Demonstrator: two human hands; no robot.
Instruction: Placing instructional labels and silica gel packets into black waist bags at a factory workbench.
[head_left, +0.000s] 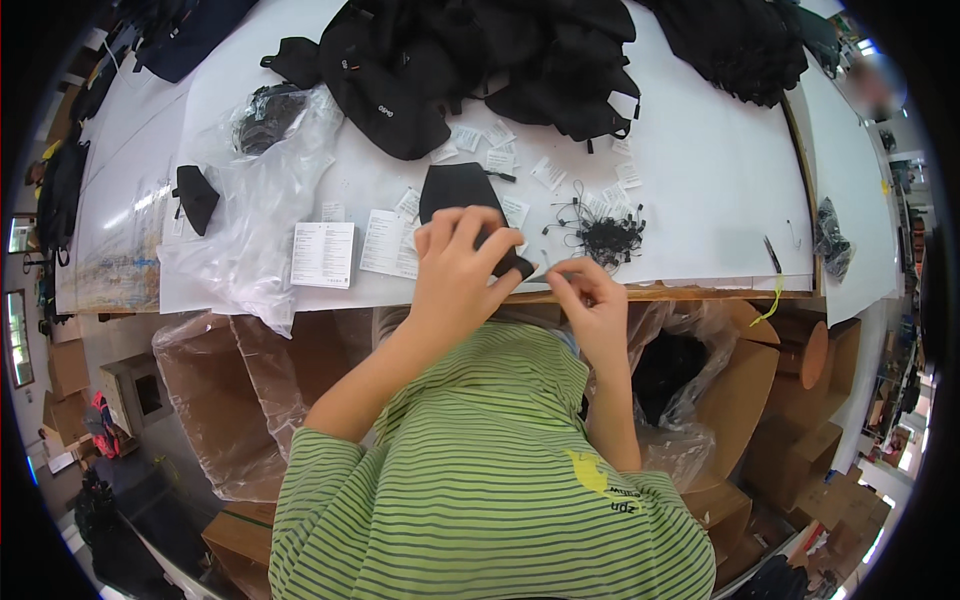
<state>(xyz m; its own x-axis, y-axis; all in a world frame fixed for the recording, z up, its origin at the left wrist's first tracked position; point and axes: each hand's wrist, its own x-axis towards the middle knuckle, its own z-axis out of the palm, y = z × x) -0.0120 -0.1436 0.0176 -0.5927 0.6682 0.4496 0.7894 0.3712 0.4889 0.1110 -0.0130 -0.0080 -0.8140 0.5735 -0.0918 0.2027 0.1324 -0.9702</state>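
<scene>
A small black fabric piece (pixel 458 188), flat with tapered sides, lies at the table's near edge. My left hand (pixel 455 262) is curled over it and holds it down, thumb and fingers gripping its lower right corner. Just right of that corner, my right hand (pixel 592 302) is closed in a pinch. A thin pale strip or cord shows by its fingertips, too small to name. Beside my hands are a pile of black string tag loops (pixel 612 238), scattered white paper tags (pixel 548 173) and stacks of printed white cards (pixel 323 254).
A heap of black fabric goods (pixel 440 65) covers the table's far middle, with another pile (pixel 735 45) at far right. Clear plastic bags (pixel 245 215) lie left. Thread snips (pixel 772 255) with a yellow cord rest at the right edge. Open cardboard boxes (pixel 215 400) stand below.
</scene>
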